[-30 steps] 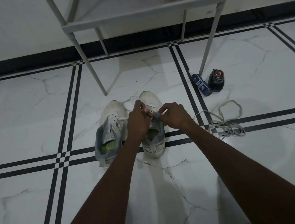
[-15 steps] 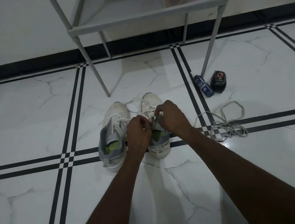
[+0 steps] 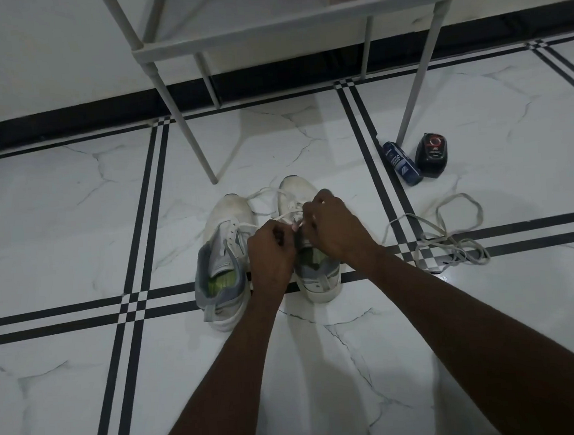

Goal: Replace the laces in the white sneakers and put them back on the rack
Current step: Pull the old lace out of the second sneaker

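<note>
You have two white sneakers side by side on the floor just in front of the rack (image 3: 284, 22), toes pointing toward it. The left sneaker (image 3: 222, 263) sits upright, grey round the collar with a green insole showing, its tongue loose. The right sneaker (image 3: 310, 249), touching or nearly touching it, lies closer to the rack's right legs; a white lace (image 3: 270, 194) loops out across its toe and toward its neighbour. A second, greyish lace (image 3: 452, 235) lies tangled on the floor, right of the sneakers.

No readable text anywhere. Blue bottle (image 3: 402, 167) at 2 o'clock has a label, print too small. Black container (image 3: 431, 153) beside it shows a red ring mark, illegible.
</note>
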A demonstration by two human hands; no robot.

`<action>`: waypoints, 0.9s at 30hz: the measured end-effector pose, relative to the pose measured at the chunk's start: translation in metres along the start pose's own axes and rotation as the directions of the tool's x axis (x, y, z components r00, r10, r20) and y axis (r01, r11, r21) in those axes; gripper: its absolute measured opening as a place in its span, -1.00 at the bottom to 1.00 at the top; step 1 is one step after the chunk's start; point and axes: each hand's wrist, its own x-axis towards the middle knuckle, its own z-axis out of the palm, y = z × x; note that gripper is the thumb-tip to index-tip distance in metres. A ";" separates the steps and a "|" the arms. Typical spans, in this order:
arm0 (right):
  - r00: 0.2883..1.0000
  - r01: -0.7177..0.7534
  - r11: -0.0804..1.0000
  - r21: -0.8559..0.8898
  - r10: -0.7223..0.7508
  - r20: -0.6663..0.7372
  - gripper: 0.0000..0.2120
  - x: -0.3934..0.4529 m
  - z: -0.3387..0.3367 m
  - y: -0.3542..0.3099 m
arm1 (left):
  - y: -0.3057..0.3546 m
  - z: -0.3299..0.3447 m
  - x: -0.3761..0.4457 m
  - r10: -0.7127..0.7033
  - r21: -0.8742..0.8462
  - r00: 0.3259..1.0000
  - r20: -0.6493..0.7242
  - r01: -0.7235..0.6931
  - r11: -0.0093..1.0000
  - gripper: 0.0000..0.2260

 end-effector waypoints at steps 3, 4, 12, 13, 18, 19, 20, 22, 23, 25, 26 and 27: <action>0.931 -0.238 0.955 0.176 0.277 -0.238 -0.86 0.007 -0.013 0.014 | -0.002 -0.002 0.001 0.038 0.007 0.999 -0.028 -0.038 0.999 -0.92; 0.892 -0.300 0.924 0.236 0.360 -0.273 -0.87 0.008 -0.016 0.020 | -0.002 -0.002 0.001 0.057 0.014 0.998 -0.013 -0.057 0.998 -0.91; 0.994 -0.107 0.983 0.151 0.109 -0.008 -0.90 0.007 -0.003 0.017 | 0.000 0.000 0.001 0.033 -0.067 0.999 0.020 -0.032 0.997 -0.87; 0.994 -0.097 0.992 0.078 0.094 0.047 -0.88 0.008 0.001 0.013 | -0.001 0.000 0.002 0.030 -0.077 0.999 0.022 -0.029 0.997 -0.87; 0.995 0.089 0.989 -0.119 -0.082 0.063 -0.75 0.002 0.011 -0.003 | -0.008 -0.002 0.006 0.017 -0.079 0.999 0.050 -0.013 0.997 -0.85; 0.992 0.122 0.982 -0.147 -0.113 0.064 -0.76 0.001 0.010 -0.004 | -0.008 -0.002 0.007 0.019 -0.076 0.999 0.050 -0.015 0.997 -0.84; 0.989 0.142 0.975 -0.169 -0.135 0.052 -0.77 0.001 0.007 -0.004 | -0.009 -0.002 0.007 0.022 -0.077 0.999 0.049 -0.018 0.997 -0.84; 0.994 0.091 0.986 -0.138 -0.099 -0.050 -0.79 0.004 -0.004 0.001 | -0.008 -0.003 0.006 0.030 -0.086 0.999 0.044 -0.026 0.996 -0.85; 0.987 0.010 0.997 -0.071 -0.021 -0.157 -0.80 0.007 -0.011 0.007 | -0.008 -0.003 0.006 0.033 -0.089 0.999 0.042 -0.029 0.996 -0.86; 0.894 -0.246 0.964 0.102 0.266 -0.361 -0.83 0.014 -0.030 0.023 | -0.007 -0.003 0.005 0.034 -0.099 0.999 0.038 -0.030 0.995 -0.88; 0.813 -0.358 0.918 0.172 0.397 -0.425 -0.82 0.016 -0.040 0.033 | -0.006 -0.003 0.005 0.033 -0.101 0.999 0.035 -0.029 0.994 -0.88; 0.762 -0.422 0.880 0.217 0.474 -0.441 -0.80 0.018 -0.045 0.042 | -0.005 -0.003 0.004 0.031 -0.102 0.999 0.027 -0.029 0.994 -0.88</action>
